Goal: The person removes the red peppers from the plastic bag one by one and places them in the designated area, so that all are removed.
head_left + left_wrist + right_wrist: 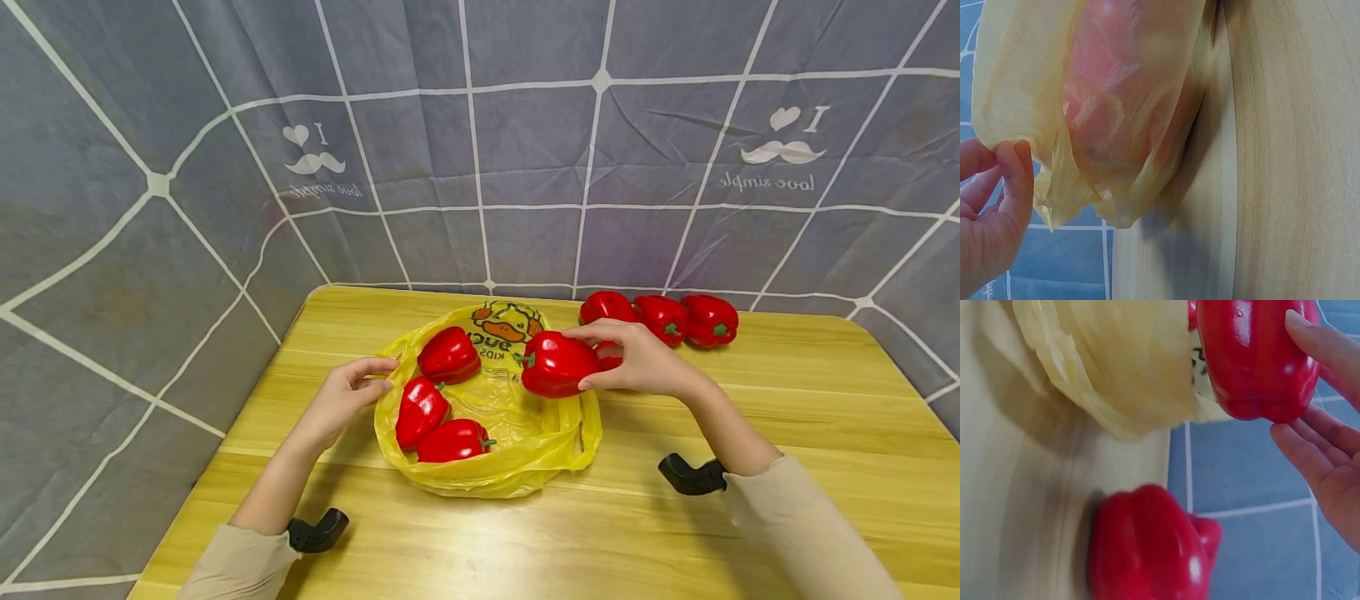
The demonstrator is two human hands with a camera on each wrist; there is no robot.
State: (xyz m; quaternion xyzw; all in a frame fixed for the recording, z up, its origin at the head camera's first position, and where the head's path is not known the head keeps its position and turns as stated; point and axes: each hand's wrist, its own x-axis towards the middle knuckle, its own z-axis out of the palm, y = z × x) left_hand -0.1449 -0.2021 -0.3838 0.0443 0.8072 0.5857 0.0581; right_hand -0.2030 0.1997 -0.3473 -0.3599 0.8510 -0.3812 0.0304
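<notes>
My right grip [633, 360] pinches a red pepper [557, 367], stem leftward, over the right side of a yellow bag [480, 483] on the bench [525, 550], while my left grip [341, 400] pinches the bag's rim; spreading that rim wide and holding the pepper firmly yet gently should, I judge, stop the plastic snagging the stem. My right grip mostly hides another pepper [612, 362] behind it, and cloudy film blurs the bag's contents in the left wrist view

Gray-blue grid-print curtain [536, 158] hangs behind the wood-grain tabletop [810, 417] and along both its sides, white mustache prints [782, 152] and all. Kinda shiny light patch [480, 537] on the tabletop's near part.
</notes>
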